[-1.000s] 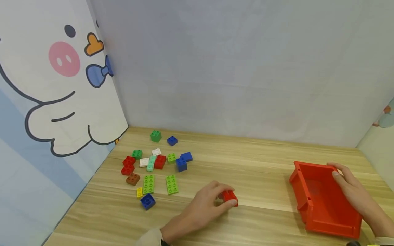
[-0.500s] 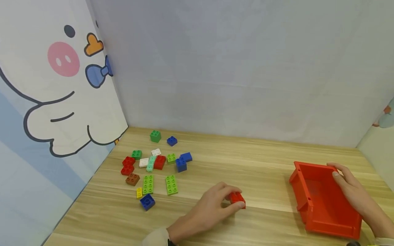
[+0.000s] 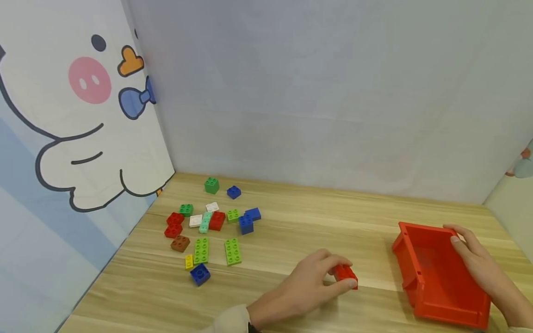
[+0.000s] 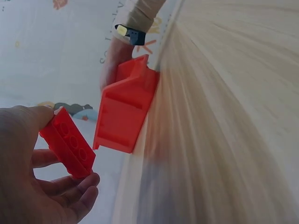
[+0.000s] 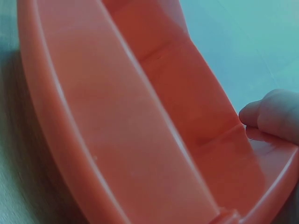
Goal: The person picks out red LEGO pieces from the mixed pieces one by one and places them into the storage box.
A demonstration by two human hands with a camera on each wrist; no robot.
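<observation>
The left hand (image 4: 18, 151) holds a red brick (image 4: 70, 143) between thumb and fingers, round tubes showing on its face. Beyond it, a red bin (image 4: 122, 120) stands on the wood-grained tabletop (image 4: 224, 121); the right hand (image 4: 112, 63), below a dark wristband (image 4: 134, 36) and pale sleeve (image 4: 142, 14), is partly hidden behind the bin.

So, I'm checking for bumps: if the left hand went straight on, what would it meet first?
Probably the red bin, at its side facing the left hand, though height and depth are hard to judge.
</observation>
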